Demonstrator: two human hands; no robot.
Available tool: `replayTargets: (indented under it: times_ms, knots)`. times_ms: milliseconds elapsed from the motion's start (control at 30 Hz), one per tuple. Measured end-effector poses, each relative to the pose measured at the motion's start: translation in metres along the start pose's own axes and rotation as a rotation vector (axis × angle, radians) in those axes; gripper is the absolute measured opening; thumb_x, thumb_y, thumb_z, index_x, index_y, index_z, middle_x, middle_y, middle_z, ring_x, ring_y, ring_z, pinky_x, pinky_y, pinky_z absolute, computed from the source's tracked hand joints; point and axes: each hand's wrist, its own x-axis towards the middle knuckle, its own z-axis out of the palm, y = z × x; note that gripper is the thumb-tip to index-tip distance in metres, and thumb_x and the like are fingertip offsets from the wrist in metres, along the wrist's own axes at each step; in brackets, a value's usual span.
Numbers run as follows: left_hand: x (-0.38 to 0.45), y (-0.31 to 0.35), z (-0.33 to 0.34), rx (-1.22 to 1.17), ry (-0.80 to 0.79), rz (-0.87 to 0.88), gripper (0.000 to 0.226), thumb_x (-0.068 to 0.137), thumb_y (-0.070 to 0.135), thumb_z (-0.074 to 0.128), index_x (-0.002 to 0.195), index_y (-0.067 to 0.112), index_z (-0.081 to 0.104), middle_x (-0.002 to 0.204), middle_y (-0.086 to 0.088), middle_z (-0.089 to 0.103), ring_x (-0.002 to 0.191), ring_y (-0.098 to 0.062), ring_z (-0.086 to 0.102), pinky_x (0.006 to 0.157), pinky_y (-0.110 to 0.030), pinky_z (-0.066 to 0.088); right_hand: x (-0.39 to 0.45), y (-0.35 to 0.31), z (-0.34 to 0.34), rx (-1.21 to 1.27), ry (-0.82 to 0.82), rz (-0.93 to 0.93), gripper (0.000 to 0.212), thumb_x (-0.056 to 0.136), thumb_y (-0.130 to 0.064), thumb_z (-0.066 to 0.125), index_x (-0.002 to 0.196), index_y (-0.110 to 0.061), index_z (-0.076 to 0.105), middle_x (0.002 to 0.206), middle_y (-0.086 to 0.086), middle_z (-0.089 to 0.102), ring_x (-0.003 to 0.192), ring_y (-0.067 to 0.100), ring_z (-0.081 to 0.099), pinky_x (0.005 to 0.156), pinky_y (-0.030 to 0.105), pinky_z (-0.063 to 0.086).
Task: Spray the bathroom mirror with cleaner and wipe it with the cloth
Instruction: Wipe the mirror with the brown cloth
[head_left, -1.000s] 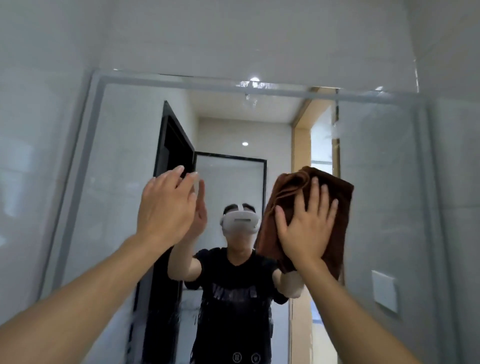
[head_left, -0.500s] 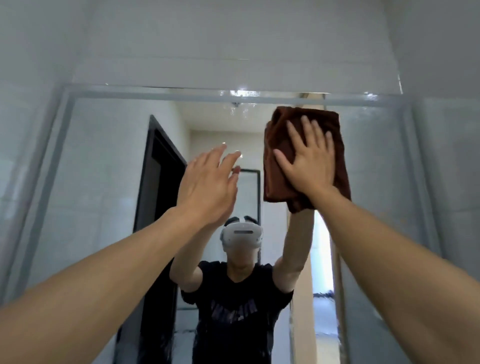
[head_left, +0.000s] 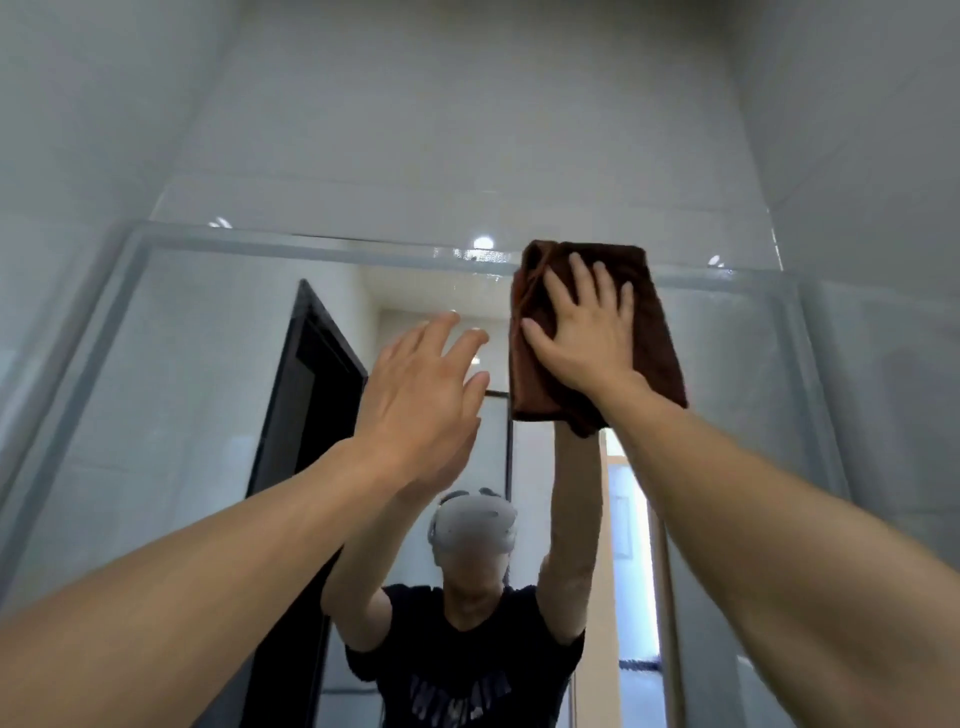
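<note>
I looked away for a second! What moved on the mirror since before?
The right hand slid the folded brown cloth up the wall mirror to its top edge. The open left hand rose too. The right hand's flat press on the cloth stayed the same.

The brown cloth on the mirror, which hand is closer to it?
Right. The right hand lies flat on the brown cloth, pressing it against the mirror near the top edge. The left hand is open beside it, left of the cloth and not touching it.

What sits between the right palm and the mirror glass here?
The folded brown cloth alone: the right hand presses it flat against the mirror at its top edge, as the head view shows.
</note>
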Motion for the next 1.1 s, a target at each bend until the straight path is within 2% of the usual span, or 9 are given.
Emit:
replayTargets:
  times_ms: [100,267,400,567,700,800,933,1100]
  knots:
    - [0.002,0.005,-0.003,-0.008,0.03,0.01,0.042,0.099,0.041,0.035,0.135,0.026,0.05,0.143,-0.002,0.049,0.13,-0.022,0.048,0.109,-0.041,0.039,0.019,-0.04,0.003,0.006,-0.032,-0.21,0.07,0.093,-0.061,0.042,0.157,-0.041,0.022,0.17,0.002,0.01,0.156,0.029,0.005,0.124,0.056,-0.002]
    - [0.021,0.022,0.011,0.029,0.089,0.012,0.042,0.099,0.041,0.036,0.135,0.025,0.051,0.142,-0.003,0.051,0.128,-0.023,0.05,0.106,-0.04,0.039,0.035,-0.017,0.007,-0.004,0.025,-0.275,0.065,0.096,-0.068,0.031,0.157,-0.046,0.02,0.17,-0.003,0.012,0.157,0.022,0.005,0.126,0.051,-0.001]
    - [0.043,0.037,0.033,0.029,0.048,-0.007,0.051,0.099,0.046,0.034,0.145,0.027,0.046,0.154,-0.006,0.042,0.139,-0.025,0.042,0.114,-0.043,0.033,0.037,0.032,-0.002,0.02,0.05,-0.132,0.066,0.096,-0.069,0.032,0.157,-0.045,0.021,0.169,-0.002,0.015,0.157,0.022,0.007,0.126,0.051,0.0]
    - [0.047,0.062,0.062,-0.018,0.049,-0.008,0.051,0.099,0.047,0.044,0.147,0.031,0.042,0.156,-0.002,0.038,0.139,-0.024,0.04,0.114,-0.043,0.033,0.008,0.17,-0.017,-0.019,0.064,0.152,0.069,0.096,-0.067,0.031,0.157,-0.034,0.029,0.169,0.0,0.014,0.157,0.023,0.007,0.126,0.05,0.002]
    - [0.034,0.083,0.069,-0.061,0.021,-0.009,0.05,0.1,0.047,0.045,0.148,0.032,0.042,0.156,-0.002,0.038,0.138,-0.024,0.041,0.115,-0.045,0.032,-0.031,0.217,-0.022,-0.073,0.041,0.093,0.076,0.093,-0.067,0.024,0.158,-0.028,0.029,0.169,0.004,0.012,0.157,0.024,0.007,0.127,0.047,0.003]
    - [0.022,0.093,0.068,-0.077,0.008,0.021,0.052,0.1,0.05,0.045,0.149,0.035,0.039,0.157,-0.002,0.038,0.139,-0.024,0.04,0.116,-0.045,0.03,-0.049,0.207,-0.015,-0.075,0.071,0.132,0.075,0.092,-0.068,0.023,0.156,-0.029,0.032,0.169,0.004,0.013,0.157,0.025,0.008,0.126,0.051,0.005]
    - [0.014,0.088,0.047,-0.08,-0.045,0.014,0.049,0.103,0.046,0.039,0.151,0.034,0.038,0.159,-0.004,0.035,0.139,-0.027,0.039,0.116,-0.047,0.029,-0.098,0.161,-0.002,-0.058,0.087,0.183,0.072,0.092,-0.067,0.028,0.153,-0.031,0.038,0.169,0.004,0.016,0.156,0.027,0.011,0.124,0.057,0.007]
    - [-0.008,0.072,0.023,-0.094,-0.048,-0.033,0.049,0.103,0.045,0.035,0.149,0.03,0.04,0.158,-0.007,0.036,0.139,-0.032,0.04,0.117,-0.05,0.028,-0.18,0.041,0.019,0.0,0.048,0.007,0.067,0.092,-0.066,0.042,0.152,-0.035,0.04,0.169,0.002,0.017,0.156,0.027,0.01,0.123,0.058,0.008]
